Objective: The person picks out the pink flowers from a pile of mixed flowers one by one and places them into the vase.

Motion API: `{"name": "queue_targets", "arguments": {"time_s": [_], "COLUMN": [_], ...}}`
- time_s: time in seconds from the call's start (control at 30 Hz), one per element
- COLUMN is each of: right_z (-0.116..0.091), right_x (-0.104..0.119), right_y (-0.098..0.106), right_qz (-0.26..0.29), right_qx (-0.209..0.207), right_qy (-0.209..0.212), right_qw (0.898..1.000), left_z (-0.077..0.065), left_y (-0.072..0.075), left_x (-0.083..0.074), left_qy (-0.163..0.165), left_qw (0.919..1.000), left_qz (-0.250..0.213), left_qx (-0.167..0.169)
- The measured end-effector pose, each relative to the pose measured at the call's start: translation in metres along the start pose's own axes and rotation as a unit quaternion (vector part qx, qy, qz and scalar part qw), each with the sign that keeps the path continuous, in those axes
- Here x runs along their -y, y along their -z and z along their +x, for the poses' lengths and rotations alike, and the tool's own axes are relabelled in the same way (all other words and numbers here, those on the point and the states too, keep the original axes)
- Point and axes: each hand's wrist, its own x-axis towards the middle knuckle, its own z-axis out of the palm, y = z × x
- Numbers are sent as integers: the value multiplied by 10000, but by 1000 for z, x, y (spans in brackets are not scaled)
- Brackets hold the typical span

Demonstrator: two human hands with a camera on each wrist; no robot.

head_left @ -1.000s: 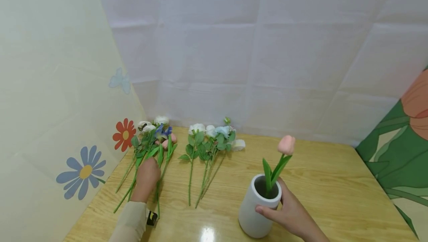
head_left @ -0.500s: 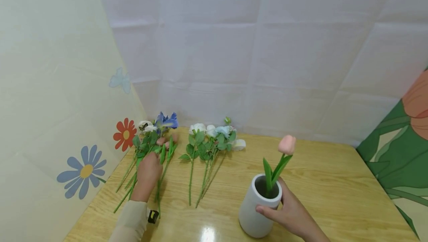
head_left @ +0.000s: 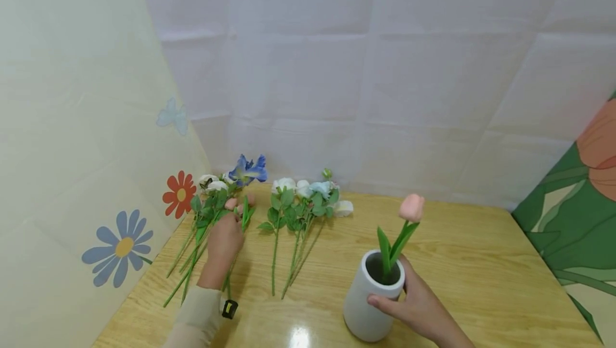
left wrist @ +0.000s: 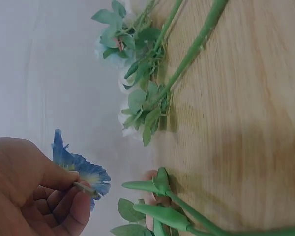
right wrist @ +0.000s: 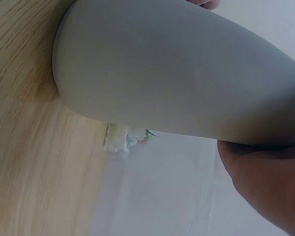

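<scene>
A blue iris (head_left: 247,170) has its stem pinched between the thumb and fingers of my left hand (head_left: 225,241); in the left wrist view its blue petals (left wrist: 81,169) show just past the fingertips. Below the raised bloom lie pink tulips (head_left: 231,204) with green leaves, beside white flowers (head_left: 215,184). My right hand (head_left: 421,305) grips the white vase (head_left: 368,310) near its rim, thumb across the front and fingers behind. One pink tulip (head_left: 412,208) stands in the vase, leaning right. The vase wall (right wrist: 177,69) fills much of the right wrist view.
A second group of flowers, white roses (head_left: 284,185) and a pale blue bloom (head_left: 321,188), lies at the table's middle back, stems toward me. A fabric backdrop (head_left: 298,80) rises behind the wooden table (head_left: 462,252), with printed panels at both sides.
The blue iris has risen out of the left pile and shifted right, held in my left hand, which has moved slightly right. My right hand and the vase have stayed in place.
</scene>
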Motion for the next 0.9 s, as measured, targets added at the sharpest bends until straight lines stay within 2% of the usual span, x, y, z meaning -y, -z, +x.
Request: {"name": "queue_targets", "arguments": {"time_s": [0.3, 0.67, 0.9], "right_z": [0, -1, -2], "right_x": [1, 0, 0], "right_y": [-1, -1, -1], "right_qz": [-31, -48, -23], "right_qx": [-37, -76, -88], "right_qy": [-17, 117, 102], "right_qw": [10000, 9999, 9999], "left_z": [0, -3, -3], "left_y": [-12, -24, -28], "left_x": [-17, -37, -44], "left_qy": [-208, -442, -357], "left_qw": [9993, 9983, 9983], "left_qz": [-239, -327, -388], "left_qx": [177, 168, 231]}}
